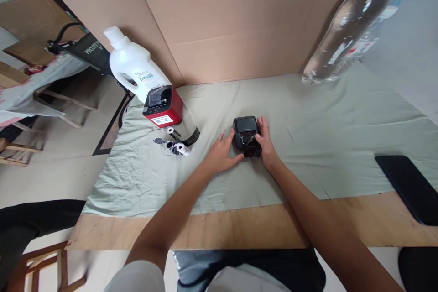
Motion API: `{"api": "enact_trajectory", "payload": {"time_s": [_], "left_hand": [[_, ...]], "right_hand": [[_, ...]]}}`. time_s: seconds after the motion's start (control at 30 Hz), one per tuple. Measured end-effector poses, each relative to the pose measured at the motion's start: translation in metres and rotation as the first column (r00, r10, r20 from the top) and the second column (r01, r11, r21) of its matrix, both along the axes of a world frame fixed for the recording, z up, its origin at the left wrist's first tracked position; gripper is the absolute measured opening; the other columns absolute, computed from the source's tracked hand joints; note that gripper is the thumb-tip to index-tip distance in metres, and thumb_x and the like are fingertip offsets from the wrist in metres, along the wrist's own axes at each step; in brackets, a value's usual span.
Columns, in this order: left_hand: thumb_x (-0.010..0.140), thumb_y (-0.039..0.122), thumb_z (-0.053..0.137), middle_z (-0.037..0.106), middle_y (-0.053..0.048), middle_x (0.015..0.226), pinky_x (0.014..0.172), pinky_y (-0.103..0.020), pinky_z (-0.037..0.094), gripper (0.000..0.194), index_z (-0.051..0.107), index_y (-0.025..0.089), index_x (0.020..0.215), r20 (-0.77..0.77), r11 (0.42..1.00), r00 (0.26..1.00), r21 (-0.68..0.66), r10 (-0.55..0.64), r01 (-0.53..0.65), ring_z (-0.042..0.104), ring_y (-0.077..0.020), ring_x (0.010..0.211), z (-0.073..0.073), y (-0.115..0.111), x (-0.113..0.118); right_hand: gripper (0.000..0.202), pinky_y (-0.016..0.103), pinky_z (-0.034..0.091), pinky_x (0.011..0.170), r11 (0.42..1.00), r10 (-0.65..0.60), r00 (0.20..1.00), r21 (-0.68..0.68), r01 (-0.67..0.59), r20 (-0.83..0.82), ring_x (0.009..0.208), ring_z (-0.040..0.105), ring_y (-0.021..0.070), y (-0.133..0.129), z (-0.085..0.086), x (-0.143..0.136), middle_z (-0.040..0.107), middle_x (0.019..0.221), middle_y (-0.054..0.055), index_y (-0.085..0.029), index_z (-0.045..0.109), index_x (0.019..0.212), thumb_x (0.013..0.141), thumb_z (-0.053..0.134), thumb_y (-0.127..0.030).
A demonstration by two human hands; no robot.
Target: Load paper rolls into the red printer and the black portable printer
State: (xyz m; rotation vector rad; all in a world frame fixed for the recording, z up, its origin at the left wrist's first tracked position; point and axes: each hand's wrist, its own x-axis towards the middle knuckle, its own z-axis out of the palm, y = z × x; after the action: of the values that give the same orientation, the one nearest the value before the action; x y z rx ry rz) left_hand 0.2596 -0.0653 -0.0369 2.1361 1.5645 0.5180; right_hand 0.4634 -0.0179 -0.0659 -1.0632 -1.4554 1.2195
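Note:
A small black portable printer (245, 124) lies on the cloth in front of me, with a dark, shiny strip of paper or film (252, 149) at its near end. My left hand (221, 153) steadies its left side, fingertips along the edge and thumb reaching toward the near corner. On the opposite side, my right hand (267, 143) grips the printer, its thumb bent over the top near the strip. Several small paper rolls (182, 148) with dark film lie left of my left hand. Behind them stands a red and black box-shaped device (174, 107).
A white jug (140, 66) stands behind the red device, against a cardboard panel (239, 23). Large clear bottles (349, 27) are at the back right. A dark phone (412, 187) lies near the table's wooden front edge (239, 232). Greenish cloth (308, 114) covers the tabletop.

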Motion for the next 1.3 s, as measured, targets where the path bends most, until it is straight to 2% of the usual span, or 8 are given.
{"api": "enact_trajectory", "payload": {"time_s": [0.2, 0.33, 0.43, 0.6, 0.8, 0.93, 1.13, 1.3], "left_hand": [[0.095, 0.053, 0.066, 0.035, -0.02, 0.177, 0.138, -0.057, 0.025, 0.102, 0.014, 0.018, 0.175, -0.008, 0.999, 1.0, 0.028, -0.022, 0.022, 0.039, -0.0377, 0.163, -0.003, 0.001, -0.001], [0.094, 0.053, 0.067, 0.036, -0.022, 0.176, 0.139, -0.056, 0.023, 0.104, 0.013, 0.015, 0.174, -0.033, 0.999, 0.999, 0.045, -0.019, 0.021, 0.042, -0.0373, 0.161, -0.003, 0.002, 0.0], [0.094, 0.052, 0.066, 0.035, -0.023, 0.176, 0.139, -0.057, 0.023, 0.104, 0.011, 0.013, 0.174, -0.048, 0.998, 0.999, 0.058, -0.016, 0.019, 0.041, -0.038, 0.162, -0.002, 0.001, 0.002], [0.094, 0.05, 0.066, 0.034, -0.024, 0.176, 0.138, -0.057, 0.024, 0.106, 0.006, 0.014, 0.174, -0.053, 0.996, 0.998, 0.078, -0.036, 0.04, 0.042, -0.0385, 0.161, -0.004, 0.0, 0.002], [0.094, 0.047, 0.064, 0.036, -0.024, 0.175, 0.139, -0.058, 0.022, 0.105, 0.006, 0.013, 0.174, -0.044, 0.996, 0.998, 0.078, -0.036, 0.039, 0.044, -0.0371, 0.16, -0.008, 0.002, 0.002], [0.095, 0.049, 0.062, 0.031, -0.024, 0.177, 0.14, -0.056, 0.02, 0.106, 0.004, 0.008, 0.174, 0.002, 0.999, 0.999, 0.005, -0.032, 0.032, 0.036, -0.0363, 0.165, -0.005, 0.003, 0.0], [0.098, 0.045, 0.061, 0.023, -0.018, 0.181, 0.141, -0.055, 0.017, 0.103, 0.001, 0.014, 0.176, 0.122, 0.998, 0.991, -0.016, -0.053, 0.056, 0.025, -0.0314, 0.169, -0.007, 0.004, -0.007], [0.104, 0.048, 0.058, 0.029, -0.017, 0.179, 0.138, -0.052, 0.029, 0.101, -0.007, 0.021, 0.177, 0.311, 0.999, 0.95, -0.035, -0.021, 0.033, 0.034, -0.0275, 0.166, -0.018, 0.008, -0.011]], "right_hand": [[0.099, 0.057, 0.023, 0.137, 1.0, 0.009, 0.999, -0.004, -0.008, 0.049, 0.172, 0.016, 0.0244, 0.003, -0.003, 0.0, 0.016, 0.185, 0.005, -0.027, 0.004, 0.176, 0.089, 0.044, -0.051], [0.107, 0.056, 0.024, 0.137, 1.0, 0.002, 1.0, -0.008, -0.002, 0.027, 0.17, 0.021, 0.0234, 0.005, -0.003, 0.0, 0.021, 0.184, 0.005, -0.024, 0.01, 0.176, 0.076, 0.046, -0.035], [0.106, 0.057, 0.025, 0.137, 1.0, -0.006, 1.0, -0.004, 0.006, 0.028, 0.17, 0.023, 0.0239, 0.006, -0.003, 0.0, 0.023, 0.183, 0.005, -0.022, 0.013, 0.175, 0.074, 0.046, -0.03], [0.104, 0.057, 0.029, 0.135, 1.0, -0.02, 0.998, 0.004, 0.02, 0.056, 0.169, 0.025, 0.0252, 0.006, -0.002, -0.001, 0.023, 0.183, 0.008, -0.018, 0.014, 0.175, 0.077, 0.045, -0.029], [0.106, 0.061, 0.026, 0.136, 0.999, -0.037, 0.998, 0.005, 0.037, 0.056, 0.168, 0.027, 0.0275, 0.007, 0.004, -0.001, 0.03, 0.181, 0.006, -0.024, 0.021, 0.173, 0.071, 0.049, -0.029], [0.103, 0.058, 0.022, 0.138, 1.0, -0.022, 0.997, 0.004, 0.021, 0.068, 0.169, 0.026, 0.027, 0.007, 0.005, 0.0, 0.03, 0.181, 0.008, -0.022, 0.023, 0.172, 0.073, 0.048, -0.032], [0.103, 0.056, 0.021, 0.138, 1.0, 0.001, 0.998, 0.005, -0.002, 0.069, 0.169, 0.024, 0.026, 0.008, 0.003, 0.001, 0.027, 0.182, 0.007, -0.023, 0.019, 0.174, 0.075, 0.048, -0.036], [0.102, 0.058, 0.022, 0.137, 1.0, -0.011, 0.997, 0.005, 0.01, 0.077, 0.169, 0.025, 0.0267, 0.008, 0.002, 0.0, 0.028, 0.181, 0.007, -0.024, 0.017, 0.174, 0.077, 0.048, -0.037]]}}
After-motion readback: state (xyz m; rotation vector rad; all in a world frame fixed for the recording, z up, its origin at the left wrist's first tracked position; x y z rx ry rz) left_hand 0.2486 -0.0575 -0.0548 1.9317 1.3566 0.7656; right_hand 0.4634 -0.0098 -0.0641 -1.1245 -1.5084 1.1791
